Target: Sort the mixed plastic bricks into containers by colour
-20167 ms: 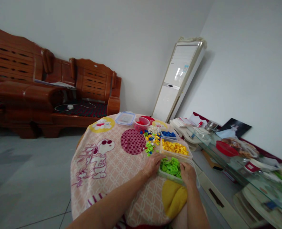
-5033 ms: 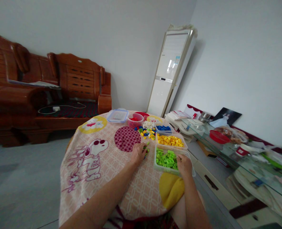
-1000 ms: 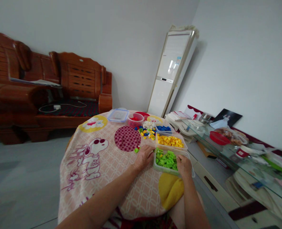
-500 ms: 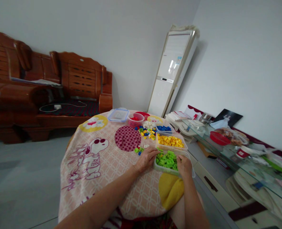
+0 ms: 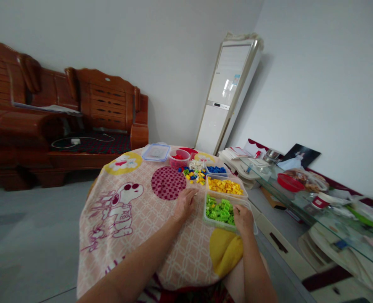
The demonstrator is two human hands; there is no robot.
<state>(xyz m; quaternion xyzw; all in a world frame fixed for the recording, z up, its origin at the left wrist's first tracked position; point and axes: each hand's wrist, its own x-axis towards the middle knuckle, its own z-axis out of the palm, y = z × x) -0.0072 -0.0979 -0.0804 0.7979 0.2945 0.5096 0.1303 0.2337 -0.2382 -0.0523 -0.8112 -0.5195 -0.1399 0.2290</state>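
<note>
My left hand [image 5: 184, 204] rests palm down on the patterned cloth [image 5: 132, 219], just left of the clear container of green bricks [image 5: 219, 210]. Its fingers are bent together over the spot where a few loose bricks lay; what is under them is hidden. My right hand [image 5: 243, 219] grips the near right edge of the green container. Behind it stand a container of yellow bricks [image 5: 226, 186] and a smaller one of blue bricks [image 5: 216, 170]. A mixed pile of loose bricks [image 5: 195, 175] lies beyond my left hand.
A red tub of bricks [image 5: 179, 159] and a clear lid [image 5: 156, 152] sit at the table's far side. A low glass table [image 5: 302, 198] with dishes and papers runs along the right. A wooden sofa [image 5: 63, 122] and a standing air conditioner [image 5: 227, 92] are behind.
My left hand has left the green container's rim and moved left onto the cloth, covering the few loose bricks there. My right hand has stayed on the container.
</note>
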